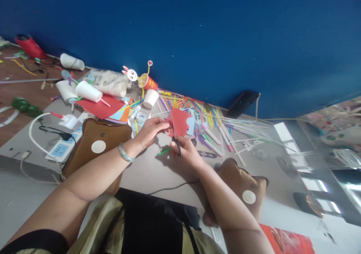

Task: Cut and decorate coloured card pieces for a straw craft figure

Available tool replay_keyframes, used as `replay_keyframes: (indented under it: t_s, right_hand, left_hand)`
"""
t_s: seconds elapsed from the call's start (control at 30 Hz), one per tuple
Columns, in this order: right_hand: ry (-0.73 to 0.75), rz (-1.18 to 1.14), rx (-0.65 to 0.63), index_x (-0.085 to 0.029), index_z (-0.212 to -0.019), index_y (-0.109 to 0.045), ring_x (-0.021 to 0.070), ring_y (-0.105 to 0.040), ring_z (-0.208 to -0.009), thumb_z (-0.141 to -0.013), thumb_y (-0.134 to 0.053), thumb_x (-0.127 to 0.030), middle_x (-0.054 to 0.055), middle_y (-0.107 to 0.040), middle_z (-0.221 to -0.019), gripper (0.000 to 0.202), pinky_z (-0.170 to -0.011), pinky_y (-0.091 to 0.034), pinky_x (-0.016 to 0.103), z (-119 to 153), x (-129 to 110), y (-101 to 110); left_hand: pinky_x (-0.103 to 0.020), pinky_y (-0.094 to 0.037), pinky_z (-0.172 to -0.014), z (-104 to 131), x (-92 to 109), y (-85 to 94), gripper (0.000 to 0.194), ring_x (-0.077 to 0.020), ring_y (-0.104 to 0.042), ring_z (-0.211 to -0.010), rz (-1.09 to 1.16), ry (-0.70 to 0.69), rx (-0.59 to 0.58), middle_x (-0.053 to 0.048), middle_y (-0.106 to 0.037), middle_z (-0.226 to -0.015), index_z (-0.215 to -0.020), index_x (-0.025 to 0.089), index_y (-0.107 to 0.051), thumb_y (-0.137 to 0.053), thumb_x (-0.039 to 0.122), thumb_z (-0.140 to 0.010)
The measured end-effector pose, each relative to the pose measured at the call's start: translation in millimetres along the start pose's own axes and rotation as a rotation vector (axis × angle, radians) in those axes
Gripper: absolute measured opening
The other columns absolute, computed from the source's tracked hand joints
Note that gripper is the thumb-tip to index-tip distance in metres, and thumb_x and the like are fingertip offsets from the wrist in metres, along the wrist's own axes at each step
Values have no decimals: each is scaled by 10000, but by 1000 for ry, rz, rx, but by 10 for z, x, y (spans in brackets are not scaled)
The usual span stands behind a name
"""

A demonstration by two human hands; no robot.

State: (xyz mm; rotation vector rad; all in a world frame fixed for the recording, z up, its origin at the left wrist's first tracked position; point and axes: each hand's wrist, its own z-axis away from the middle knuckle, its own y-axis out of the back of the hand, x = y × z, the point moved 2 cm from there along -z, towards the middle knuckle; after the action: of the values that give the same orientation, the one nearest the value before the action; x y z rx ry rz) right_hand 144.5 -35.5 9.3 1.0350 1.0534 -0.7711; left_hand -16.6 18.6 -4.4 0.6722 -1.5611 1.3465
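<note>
Left hand [156, 130]: thumb and fingertips pinching red paper [179, 122] at its left edge, above counter [143, 175]. Right hand [184, 151]: fingers closed round handles of scissors [175, 135], blades at the paper.

The person is wearing a smooth, pale grey-green ring-shaped bangle [126, 153] on the left wrist. A yellowish-green and brown, softly mottled fabric garment [108, 220] is covering the torso, with a plain black fabric panel [152, 224] showing down the front and narrow dark straps [191, 239] running beside it. A broad black band [42, 241] is circling the left upper arm.
</note>
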Motion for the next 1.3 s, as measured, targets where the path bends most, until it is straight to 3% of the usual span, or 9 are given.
replay_keyframes:
  t_s: [1.3]
  right_hand:
    - [-27, 11, -83, -195, -630, -497, 105, -472, -512, -786, -637, -675, -26, -545, -518, 524, -536, -359, 239, 7, -24, 55]
  left_hand:
    - [-269, -461, -685, -2, 115, 38, 167, -130, -624, -647, -86, -22, -22, -10, -668, -657, -699, 150, -644, -739, 286, -718]
